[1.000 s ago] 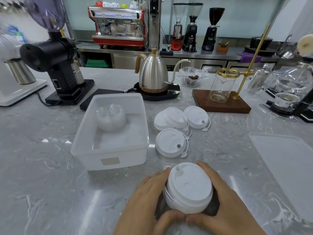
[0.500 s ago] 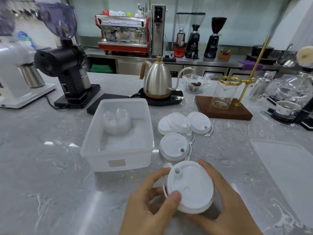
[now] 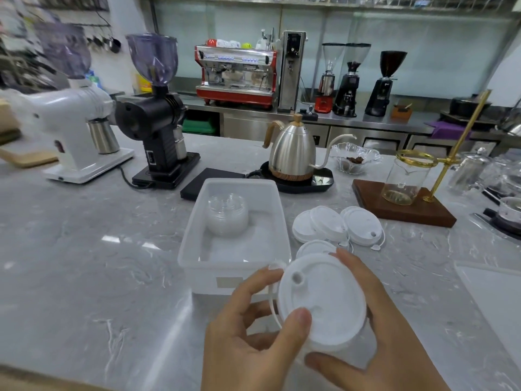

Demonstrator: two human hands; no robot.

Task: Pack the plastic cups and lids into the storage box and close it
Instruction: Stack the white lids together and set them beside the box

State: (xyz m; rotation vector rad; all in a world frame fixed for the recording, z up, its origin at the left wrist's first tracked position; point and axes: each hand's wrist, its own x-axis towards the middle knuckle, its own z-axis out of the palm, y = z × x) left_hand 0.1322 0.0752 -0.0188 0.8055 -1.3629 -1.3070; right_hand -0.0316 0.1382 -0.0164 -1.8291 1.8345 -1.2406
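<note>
Both hands hold my stack of white lids above the counter: left hand curled round its left edge, right hand cupping the right. Just beyond sits the storage box with clear cups; loose lids lie beside it.

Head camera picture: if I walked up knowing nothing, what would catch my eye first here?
Probably the stack of white lids held up close to the camera, gripped between the left hand and the right hand. Just behind it on the grey counter sits the open storage box with clear plastic cups nested in its far corner, and more loose lids lie to its right. Farther back, the red espresso machine stands out.
</note>
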